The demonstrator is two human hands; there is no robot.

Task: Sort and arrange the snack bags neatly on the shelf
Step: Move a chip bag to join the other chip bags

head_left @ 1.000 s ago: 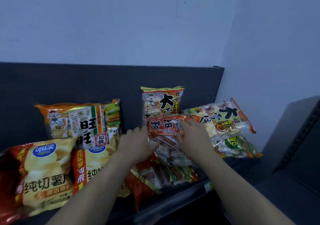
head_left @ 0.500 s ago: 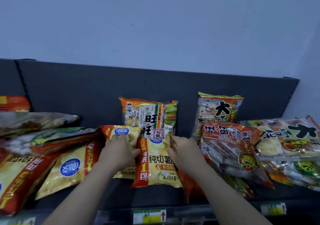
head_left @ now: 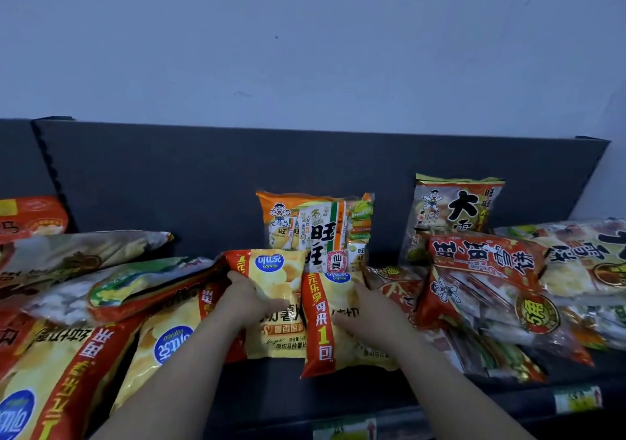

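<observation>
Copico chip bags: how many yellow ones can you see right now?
4: one under the left hand, one under the right hand, two upside down at front left. More may be buried.

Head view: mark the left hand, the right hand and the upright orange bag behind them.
left hand (head_left: 249, 299), head view, on the knuckles.
right hand (head_left: 374, 317), head view, back of the hand.
upright orange bag (head_left: 316, 226), head view, front panel.

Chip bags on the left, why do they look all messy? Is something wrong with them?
Yes. The yellow chip bags at the left lie flat and turned around, so their blue logos read upside down, and other bags are heaped across them. The two yellow bags under the hands face the right way.
</observation>
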